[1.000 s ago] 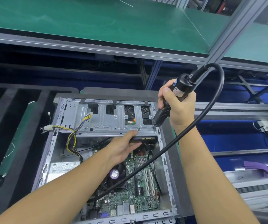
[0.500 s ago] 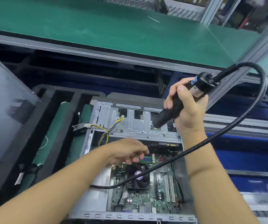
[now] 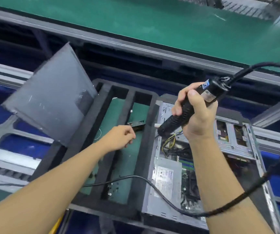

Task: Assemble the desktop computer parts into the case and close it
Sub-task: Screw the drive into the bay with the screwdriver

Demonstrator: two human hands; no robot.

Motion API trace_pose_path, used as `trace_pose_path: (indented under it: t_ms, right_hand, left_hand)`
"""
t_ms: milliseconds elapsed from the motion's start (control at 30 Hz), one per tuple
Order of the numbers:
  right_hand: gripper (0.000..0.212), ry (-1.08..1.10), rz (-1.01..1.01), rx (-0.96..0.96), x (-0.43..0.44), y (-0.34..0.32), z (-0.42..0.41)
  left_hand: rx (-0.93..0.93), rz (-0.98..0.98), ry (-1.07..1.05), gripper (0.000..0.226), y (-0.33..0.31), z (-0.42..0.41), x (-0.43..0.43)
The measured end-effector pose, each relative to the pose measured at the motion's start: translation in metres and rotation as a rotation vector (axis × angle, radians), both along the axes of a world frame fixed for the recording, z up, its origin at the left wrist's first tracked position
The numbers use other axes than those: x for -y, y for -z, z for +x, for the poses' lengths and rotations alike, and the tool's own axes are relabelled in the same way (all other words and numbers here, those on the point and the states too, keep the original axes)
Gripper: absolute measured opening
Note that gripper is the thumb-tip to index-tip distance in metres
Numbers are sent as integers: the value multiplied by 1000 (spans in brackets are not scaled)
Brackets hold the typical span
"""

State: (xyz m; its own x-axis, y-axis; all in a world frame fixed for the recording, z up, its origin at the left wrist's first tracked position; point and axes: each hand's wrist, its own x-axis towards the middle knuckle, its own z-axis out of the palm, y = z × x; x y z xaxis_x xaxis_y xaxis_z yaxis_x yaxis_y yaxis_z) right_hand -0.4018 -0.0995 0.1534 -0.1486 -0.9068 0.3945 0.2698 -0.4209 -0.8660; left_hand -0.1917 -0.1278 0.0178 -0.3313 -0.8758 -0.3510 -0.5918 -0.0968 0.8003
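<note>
Nearest, the black cable (image 3: 136,179) of the electric screwdriver (image 3: 178,119) loops across the open computer case (image 3: 152,205). The case lies on its side at the right, showing its power supply (image 3: 164,179) and part of the board. Touching the case on its left is a black foam tray (image 3: 105,205) with green-floored compartments.

The hands are well apart. The right hand (image 3: 198,119) is clamped round the screwdriver, holding it tip-down above the case's upper left corner. The left hand (image 3: 120,137) reaches into the tray with its fingers loosely curled and holding nothing, just beside a small dark part (image 3: 136,125). The blur hides what that part is.

This looks like fetching the next component. The next move calls for pinching that part, carrying it into the case and seating it before screwing it down.

Farther off, the grey side panel (image 3: 50,102) leans beyond the tray, still to be fitted. Behind it lies the green table (image 3: 152,22).
</note>
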Motion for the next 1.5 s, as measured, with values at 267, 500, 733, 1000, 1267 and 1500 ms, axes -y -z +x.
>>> trace_pose_path:
  t_ms: [267,500,733,1000,1267,1500]
  right_hand:
    - [21,8,88,63,-8,30,46]
    - [17,85,183,112,-17,55,58]
    - [16,128,216,183,-22,72,55]
    - [12,133,218,264,-27,77,54]
    - [13,139,169,229,-26,57,48]
    - [4,119,102,312,-13,23,54]
  left_hand:
    - [776,-304,812,18,70,21,-23]
    - [1128,-596,1267,29,113,4,-44]
    - [1262,-513,1297,33,144,-3,-64]
    - [1223,-516,1258,33,152,-3,-66]
    - [321,187,488,9,83,5,-15]
    - [-717,757,-121,4,48,44,-18]
